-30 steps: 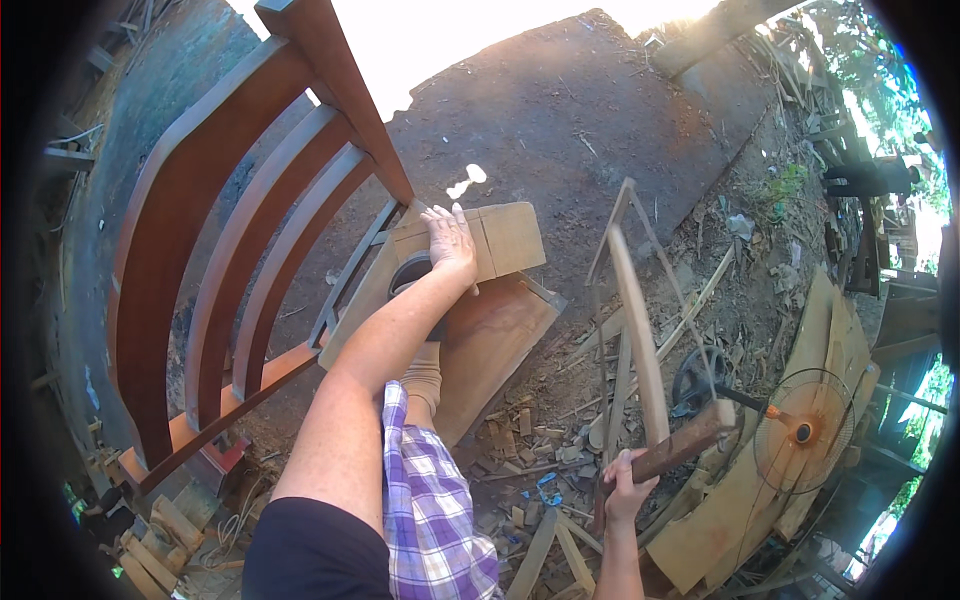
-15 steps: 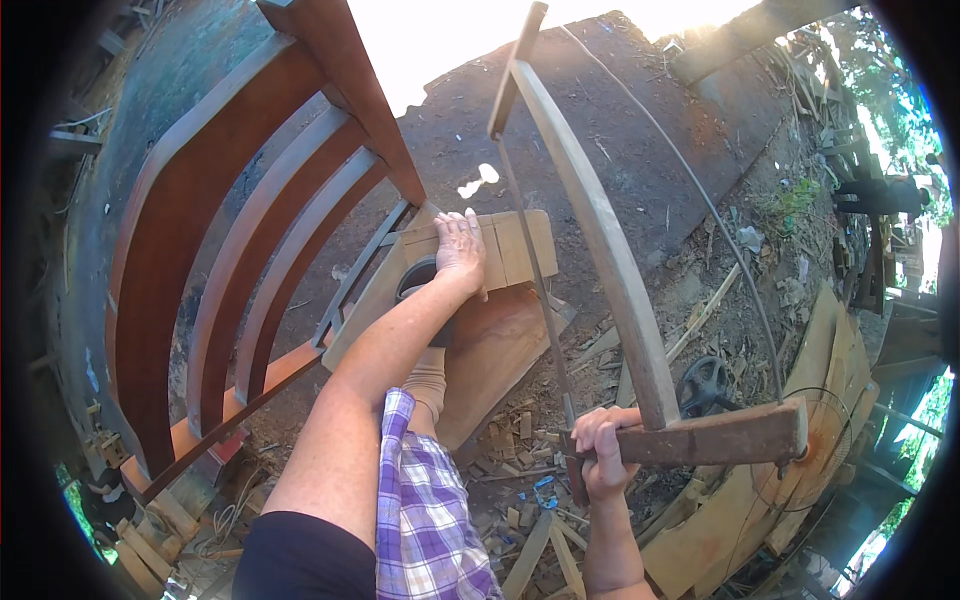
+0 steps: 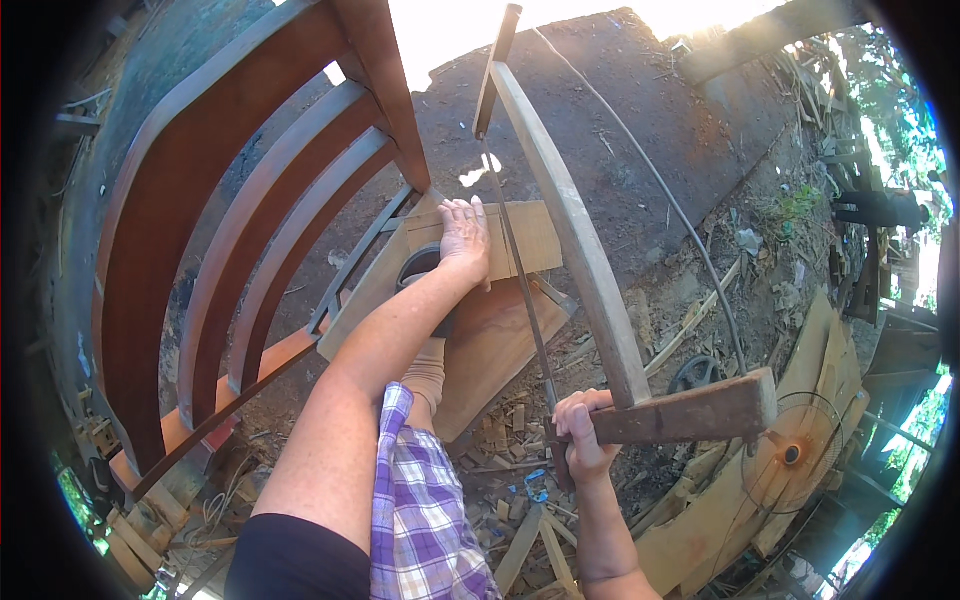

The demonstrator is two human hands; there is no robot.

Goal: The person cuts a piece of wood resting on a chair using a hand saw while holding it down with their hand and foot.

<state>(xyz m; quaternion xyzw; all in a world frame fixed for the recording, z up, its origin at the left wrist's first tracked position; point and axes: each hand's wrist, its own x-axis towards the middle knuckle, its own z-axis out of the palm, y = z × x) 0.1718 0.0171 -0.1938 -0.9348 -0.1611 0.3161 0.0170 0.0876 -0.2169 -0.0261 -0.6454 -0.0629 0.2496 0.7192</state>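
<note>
Two hands are at work here, well apart from each other. The left hand (image 3: 466,238) lies flat and open, fingers spread, palm pressed on a pale wooden board (image 3: 520,240) that rests across a broader brown plank (image 3: 490,345). The right hand (image 3: 582,438) is closed tight around the lower end piece of one wooden frame saw (image 3: 580,250), near the lower middle of the view. The saw stands tilted up and away from the person: one long curved wooden bar runs from the fist toward the top edge, one thin blade (image 3: 515,270) runs beside it on the left, and one cord (image 3: 670,210) arcs along the right. The blade passes just beside the left hand's fingers, at the right edge of the pale board; whether it touches the wood cannot be told. One short dark crosspiece (image 3: 690,410) sticks out to the right from the fist.

A purple checked cloth (image 3: 420,510) covers the person's leg at the lower edge. On the dirt ground (image 3: 640,110), offcuts and chips (image 3: 505,440) lie scattered below the plank. To the left stands a curved red-brown wooden frame (image 3: 190,240) with four bent ribs. At the lower right lie one round fan guard (image 3: 800,450) and some pale planks.
</note>
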